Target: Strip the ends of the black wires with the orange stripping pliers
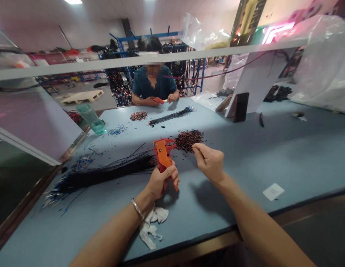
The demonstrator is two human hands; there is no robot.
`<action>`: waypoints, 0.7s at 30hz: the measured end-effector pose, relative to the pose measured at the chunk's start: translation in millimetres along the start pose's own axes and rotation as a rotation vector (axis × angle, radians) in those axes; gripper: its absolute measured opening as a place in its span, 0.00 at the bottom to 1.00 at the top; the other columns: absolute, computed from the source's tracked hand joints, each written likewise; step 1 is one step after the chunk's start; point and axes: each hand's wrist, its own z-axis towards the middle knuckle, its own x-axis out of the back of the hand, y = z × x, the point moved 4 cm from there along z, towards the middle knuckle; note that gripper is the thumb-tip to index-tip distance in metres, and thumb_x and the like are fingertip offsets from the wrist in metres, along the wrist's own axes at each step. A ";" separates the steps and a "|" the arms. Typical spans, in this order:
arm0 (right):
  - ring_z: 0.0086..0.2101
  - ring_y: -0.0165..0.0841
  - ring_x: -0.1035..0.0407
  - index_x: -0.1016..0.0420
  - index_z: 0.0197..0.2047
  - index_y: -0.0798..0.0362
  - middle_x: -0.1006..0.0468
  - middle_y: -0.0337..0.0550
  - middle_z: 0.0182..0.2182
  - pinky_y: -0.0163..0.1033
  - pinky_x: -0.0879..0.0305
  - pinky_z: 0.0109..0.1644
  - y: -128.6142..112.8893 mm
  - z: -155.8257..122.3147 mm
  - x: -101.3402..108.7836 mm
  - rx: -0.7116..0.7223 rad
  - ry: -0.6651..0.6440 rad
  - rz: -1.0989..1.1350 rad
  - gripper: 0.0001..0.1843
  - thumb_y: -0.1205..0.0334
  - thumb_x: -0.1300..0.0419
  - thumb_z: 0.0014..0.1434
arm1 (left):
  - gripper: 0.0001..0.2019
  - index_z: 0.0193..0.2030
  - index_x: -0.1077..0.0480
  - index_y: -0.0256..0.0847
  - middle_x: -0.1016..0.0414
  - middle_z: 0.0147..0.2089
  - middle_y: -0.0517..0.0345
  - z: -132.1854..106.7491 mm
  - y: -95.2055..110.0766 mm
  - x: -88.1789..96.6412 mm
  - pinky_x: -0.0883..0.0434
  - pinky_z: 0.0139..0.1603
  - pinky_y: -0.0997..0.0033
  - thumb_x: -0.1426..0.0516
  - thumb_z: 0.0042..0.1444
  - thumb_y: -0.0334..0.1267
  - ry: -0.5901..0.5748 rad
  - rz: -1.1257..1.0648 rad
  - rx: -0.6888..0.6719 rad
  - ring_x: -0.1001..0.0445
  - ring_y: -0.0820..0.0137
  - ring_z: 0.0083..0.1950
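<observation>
My left hand is wrapped round the handles of an orange and red wire stripper, whose jaws point up and to the right. To the right, my right hand is closed in a pinch; whatever its fingertips hold is too small to make out. Just beyond the hands lies a heap of short dark and copper-coloured offcuts. A long bundle of thin black wires stretches left from beside the stripper, with blue and silvery ends at its far left.
Across the table sits a co-worker holding a red tool, near a smaller wire bundle. A green-tinted cup stands back left, a phone leans at right. Crumpled tissue and a paper slip lie near the front edge.
</observation>
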 end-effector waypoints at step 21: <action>0.21 0.24 0.45 0.29 0.28 0.53 0.34 0.32 0.20 0.31 0.47 0.26 2.5 -12.5 -30.7 -0.819 -0.473 0.977 0.09 0.56 0.39 0.49 | 0.12 0.46 0.35 0.40 0.28 0.38 0.52 -9.7 8.9 -1.6 0.31 0.41 0.65 0.46 0.56 0.42 0.184 1.363 -0.771 0.30 0.65 0.38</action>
